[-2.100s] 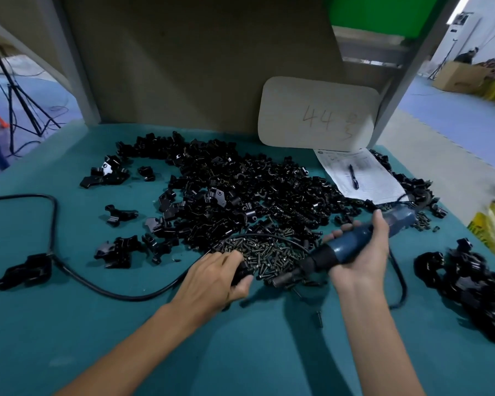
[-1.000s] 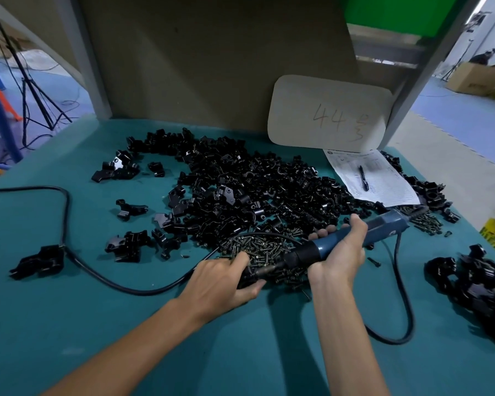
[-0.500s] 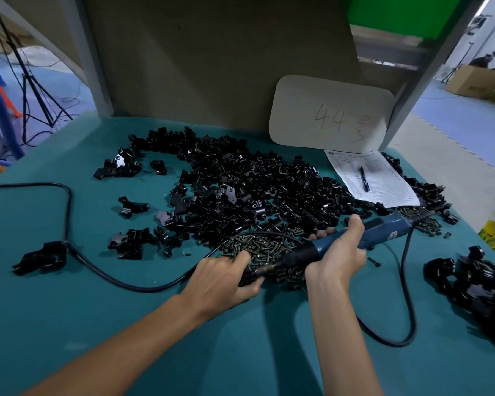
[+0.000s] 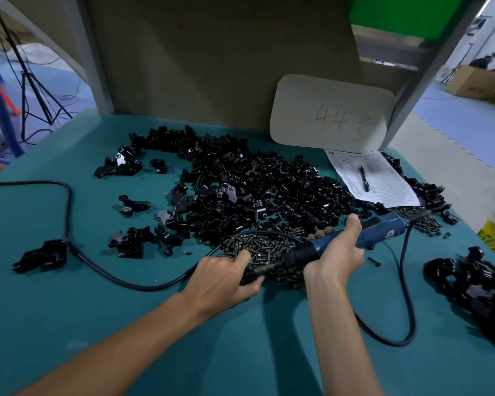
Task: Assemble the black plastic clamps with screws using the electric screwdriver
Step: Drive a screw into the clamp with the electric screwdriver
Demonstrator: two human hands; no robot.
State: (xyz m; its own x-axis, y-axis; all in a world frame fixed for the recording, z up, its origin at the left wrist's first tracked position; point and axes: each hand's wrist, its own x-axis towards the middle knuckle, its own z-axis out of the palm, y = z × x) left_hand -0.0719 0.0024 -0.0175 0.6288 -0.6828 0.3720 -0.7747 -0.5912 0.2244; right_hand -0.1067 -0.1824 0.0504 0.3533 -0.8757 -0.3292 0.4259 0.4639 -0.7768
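Note:
My right hand (image 4: 336,252) grips the blue electric screwdriver (image 4: 380,231) by its body, bit pointing left and down. The bit meets a black clamp (image 4: 250,277) that my left hand (image 4: 225,277) holds against the green table; the clamp is mostly hidden under the fingers. Just behind both hands lies a heap of dark screws (image 4: 265,245). A big pile of loose black clamp parts (image 4: 249,190) spreads across the middle of the table.
The screwdriver's black cable (image 4: 406,310) loops right of my right arm, and another run (image 4: 66,212) crosses the left side. Assembled clamps (image 4: 480,290) are heaped at the right edge. A paper sheet with a pen (image 4: 369,178) and a card marked 44 (image 4: 332,115) stand behind.
The screwdriver's bit came down and left from beside my left hand onto the clamp it holds. Since then both hands have stayed nearly still.

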